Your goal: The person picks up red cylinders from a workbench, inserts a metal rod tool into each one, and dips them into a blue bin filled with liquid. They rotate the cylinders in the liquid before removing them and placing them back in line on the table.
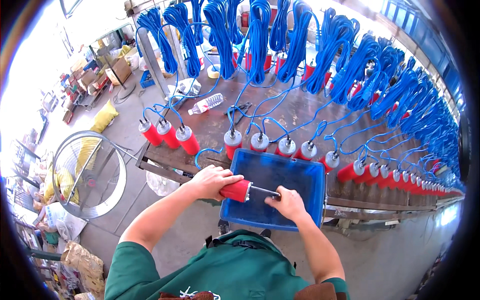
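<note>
My left hand (212, 182) is wrapped around a red cylinder (234, 190) with a metal end, held tilted over the near left of a blue plastic tub (311, 187). My right hand (288, 204) pinches a slim, dark rod-shaped tool (264, 191) that reaches from my fingers to the cylinder's end. Its exact kind is too small to make out. Just past the left hand, a blue cable (202, 154) curls at the table edge. Beyond the tub's far rim stand several similar red cylinders (286, 147) with silver caps and blue cables.
On the brown worktable (280, 112) lie a clear plastic bottle (206, 104), dark pliers (243, 111) and a roll of tape (214, 71). Bundles of blue cable (260, 40) hang above the far side. A round floor fan (90, 174) stands left, near yellow sacks (105, 116).
</note>
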Demonstrator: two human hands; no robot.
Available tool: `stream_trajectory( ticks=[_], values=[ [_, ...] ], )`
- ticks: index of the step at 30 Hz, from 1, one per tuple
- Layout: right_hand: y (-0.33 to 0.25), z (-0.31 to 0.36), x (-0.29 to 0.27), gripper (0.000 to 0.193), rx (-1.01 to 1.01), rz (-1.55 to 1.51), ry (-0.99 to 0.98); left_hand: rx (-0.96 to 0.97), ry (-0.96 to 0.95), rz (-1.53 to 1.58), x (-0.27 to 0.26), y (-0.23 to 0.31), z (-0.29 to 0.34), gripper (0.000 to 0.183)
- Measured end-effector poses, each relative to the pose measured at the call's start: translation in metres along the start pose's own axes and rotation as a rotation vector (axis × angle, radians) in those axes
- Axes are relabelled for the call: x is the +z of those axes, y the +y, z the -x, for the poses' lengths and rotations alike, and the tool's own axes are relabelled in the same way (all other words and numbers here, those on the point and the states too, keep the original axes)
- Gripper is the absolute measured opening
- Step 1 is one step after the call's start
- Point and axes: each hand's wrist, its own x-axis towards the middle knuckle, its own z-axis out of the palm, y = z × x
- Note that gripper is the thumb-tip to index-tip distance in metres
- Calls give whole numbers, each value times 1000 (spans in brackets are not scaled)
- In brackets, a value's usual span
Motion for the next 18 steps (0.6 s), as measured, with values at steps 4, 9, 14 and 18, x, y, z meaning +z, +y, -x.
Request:
stream_trajectory(
  ticks=[4, 9, 14, 18],
  values=[
    [14, 5, -10, 53, 344, -746, -493, 30, 0, -12, -2, 4, -5, 101],
    [8, 12, 17, 42, 518, -1422, -280, 66, 56, -50, -4, 7, -5, 110],
    [9, 23, 19, 29, 20, -1133, -133, 94, 85, -8, -5, 9, -5, 103],
    [3, 23, -3, 39, 76, -1113, -241, 68, 32, 16, -8, 5, -7, 104]
  ],
)
